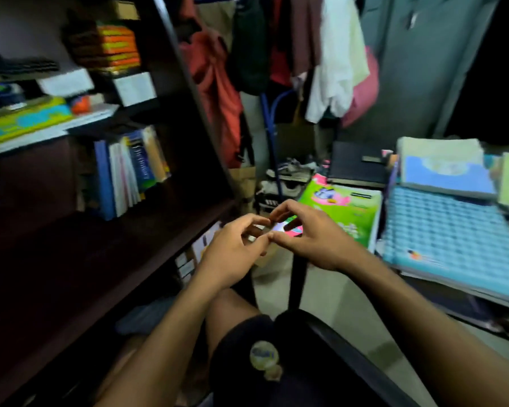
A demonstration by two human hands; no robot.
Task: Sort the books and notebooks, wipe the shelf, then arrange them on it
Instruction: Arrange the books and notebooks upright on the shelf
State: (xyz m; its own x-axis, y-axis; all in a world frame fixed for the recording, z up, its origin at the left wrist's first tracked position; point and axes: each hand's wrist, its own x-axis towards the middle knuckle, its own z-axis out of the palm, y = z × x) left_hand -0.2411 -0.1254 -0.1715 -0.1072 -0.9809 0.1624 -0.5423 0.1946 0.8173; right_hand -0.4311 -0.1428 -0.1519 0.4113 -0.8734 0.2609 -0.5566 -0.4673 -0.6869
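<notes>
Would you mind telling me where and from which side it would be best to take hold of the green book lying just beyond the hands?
Probably by its near edge, coming from the person's side. The green book lies flat on a pile, its near edge overhanging; the blue woven-pattern book crowds its right side, so fingers fit best above and below that edge.

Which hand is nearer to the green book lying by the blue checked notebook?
Right. The right hand is just in front of the green book, overlapping its near corner in view. The left hand is further left, towards the shelf.
</notes>
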